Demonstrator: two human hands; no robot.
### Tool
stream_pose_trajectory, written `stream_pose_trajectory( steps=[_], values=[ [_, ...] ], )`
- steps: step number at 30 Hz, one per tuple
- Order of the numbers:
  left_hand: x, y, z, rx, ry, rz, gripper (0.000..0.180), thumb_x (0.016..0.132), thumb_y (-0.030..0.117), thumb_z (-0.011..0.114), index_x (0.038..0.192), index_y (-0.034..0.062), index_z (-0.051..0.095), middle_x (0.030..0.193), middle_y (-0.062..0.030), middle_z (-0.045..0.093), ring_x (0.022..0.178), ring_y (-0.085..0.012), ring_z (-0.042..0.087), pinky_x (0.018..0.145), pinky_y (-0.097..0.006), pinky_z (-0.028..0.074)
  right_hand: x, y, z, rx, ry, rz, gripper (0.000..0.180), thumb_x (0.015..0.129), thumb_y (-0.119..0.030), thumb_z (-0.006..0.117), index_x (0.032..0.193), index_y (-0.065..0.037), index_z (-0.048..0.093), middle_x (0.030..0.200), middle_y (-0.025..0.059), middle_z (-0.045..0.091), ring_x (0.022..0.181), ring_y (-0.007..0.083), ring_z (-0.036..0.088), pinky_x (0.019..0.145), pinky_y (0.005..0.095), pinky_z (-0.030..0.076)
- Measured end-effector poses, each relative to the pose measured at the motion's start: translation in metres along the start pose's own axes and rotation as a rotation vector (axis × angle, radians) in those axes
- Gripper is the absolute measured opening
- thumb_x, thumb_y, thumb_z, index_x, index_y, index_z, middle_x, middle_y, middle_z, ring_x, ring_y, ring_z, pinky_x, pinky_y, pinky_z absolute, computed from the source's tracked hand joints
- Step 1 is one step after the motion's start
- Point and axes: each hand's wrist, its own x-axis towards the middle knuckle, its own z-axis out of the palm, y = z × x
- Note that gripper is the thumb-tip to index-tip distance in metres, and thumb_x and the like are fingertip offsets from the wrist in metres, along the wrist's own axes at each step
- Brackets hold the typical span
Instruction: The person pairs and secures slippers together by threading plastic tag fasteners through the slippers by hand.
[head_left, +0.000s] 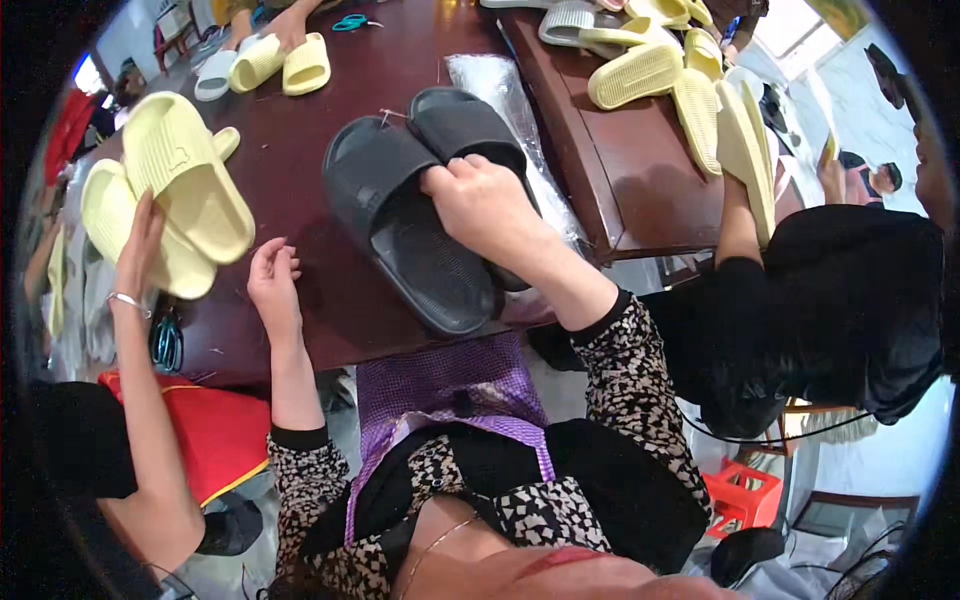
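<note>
Two black slippers (420, 200) lay side by side, soles up, at the centre of the frame on a dark brown surface (320, 110), their near ends reaching its front edge. The right hand (485, 205) rested on top of the pair where the two met, its fingers (450, 180) curled shut and gripping the slippers. The left hand (272, 275) lay on the surface just left of the pair, apart from it, its fingers loosely bent and half open, holding nothing. A clear plastic bag (500, 85), long and crinkled, lay on the surface behind and to the right of the black pair. At the left of the frame another person's hand (138, 245) touched two pale yellow slippers (180, 185) held overlapping; a third yellow one showed just behind them. In the upper left, a further hand (285, 25) rested by three slippers (262, 65), two yellow and one white, with teal scissors (350, 22) close by. At the upper right, a second surface (640, 170) carried a loose pile of yellow slippers (660, 60), too overlapped to count, and a person in black held two more upright at its edge. A red stool (742, 495) stood at the lower right.
</note>
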Motion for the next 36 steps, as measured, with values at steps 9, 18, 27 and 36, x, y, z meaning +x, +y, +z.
stream_pose_trajectory(
  steps=[9, 18, 27, 36],
  values=[
    [-0.020, 0.008, -0.008, 0.125, 0.003, -0.018, 0.020, 0.088, 0.010, 0.054, 0.105, 0.0007, 0.059, 0.088, -0.0049, 0.062, 0.076, -0.0101, 0.057, 0.066, -0.022, 0.047, 0.006, 0.097, -0.034, -0.303, -0.035, 0.329, 0.019, 0.087, -0.016, 0.045, 0.078, -0.005, 0.058, 0.074, 0.0194, 0.062, 0.068, 0.0367, 0.062, 0.061, 0.0481, 0.049],
    [-0.005, -0.015, 0.002, 0.122, -0.054, 0.076, 0.018, 0.088, 0.008, 0.054, 0.104, 0.0015, 0.060, 0.086, -0.0038, 0.063, 0.072, -0.0094, 0.058, 0.062, -0.022, 0.047, -0.059, 0.311, -0.107, -0.496, 0.206, 0.585, 0.028, 0.089, -0.025, 0.049, 0.109, -0.010, 0.061, 0.095, 0.0194, 0.065, 0.088, 0.0364, 0.062, 0.076, 0.0414, 0.049],
    [0.001, 0.010, 0.021, 0.109, -0.023, -0.015, 0.017, 0.088, 0.006, 0.054, 0.103, 0.0006, 0.060, 0.084, -0.0028, 0.062, 0.072, -0.0080, 0.057, 0.062, -0.020, 0.046, -0.082, 0.120, -0.072, 0.363, 0.039, 0.650, 0.015, 0.084, -0.009, 0.063, 0.093, 0.003, 0.065, 0.081, 0.0028, 0.066, 0.075, 0.0071, 0.056, 0.069, 0.0222, 0.046],
    [-0.005, -0.004, 0.055, 0.174, -0.085, -0.001, 0.019, 0.090, 0.006, 0.052, 0.107, 0.0012, 0.058, 0.087, -0.0027, 0.062, 0.073, -0.0071, 0.057, 0.063, -0.019, 0.045, -0.176, 0.095, -0.054, 0.331, -0.063, 0.742, 0.012, 0.081, -0.006, 0.063, 0.090, 0.002, 0.064, 0.073, 0.0100, 0.065, 0.065, 0.0115, 0.059, 0.061, 0.0244, 0.047]
  ],
)
